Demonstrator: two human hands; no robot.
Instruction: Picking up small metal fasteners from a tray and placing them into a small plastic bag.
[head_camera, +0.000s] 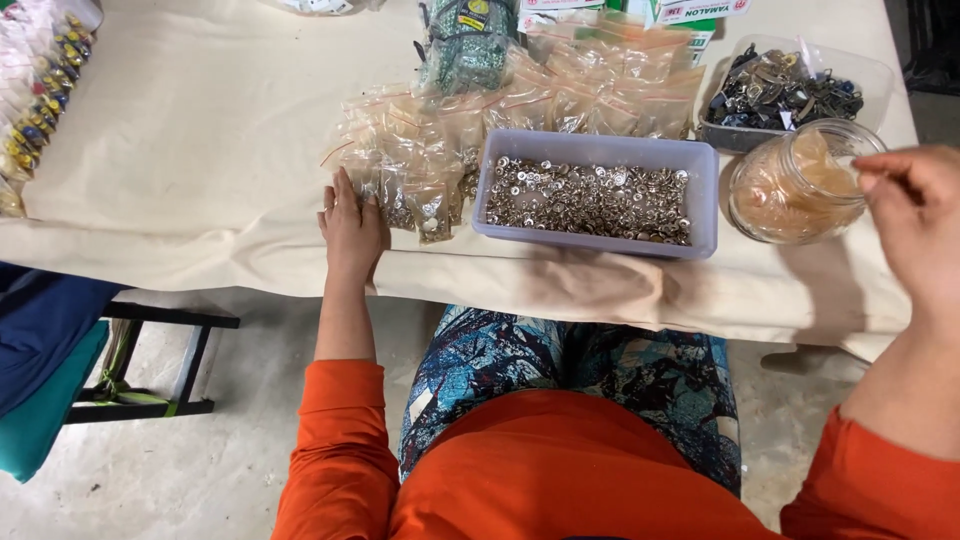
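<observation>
Two hands up at table (200, 150). Left hand (352, 228) flat, fingers spread open, resting on small clear bags (420, 170) at its fingertips. Right hand (915, 225) raised, fingers pinched closed just beside glass jar (795, 180); anything held, cannot tell. Tray of silver snaps (595, 195) between hands.

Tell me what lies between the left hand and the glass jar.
In the head view, small clear bags and the lavender tray of silver fasteners lie between the left hand and the glass jar.
</observation>
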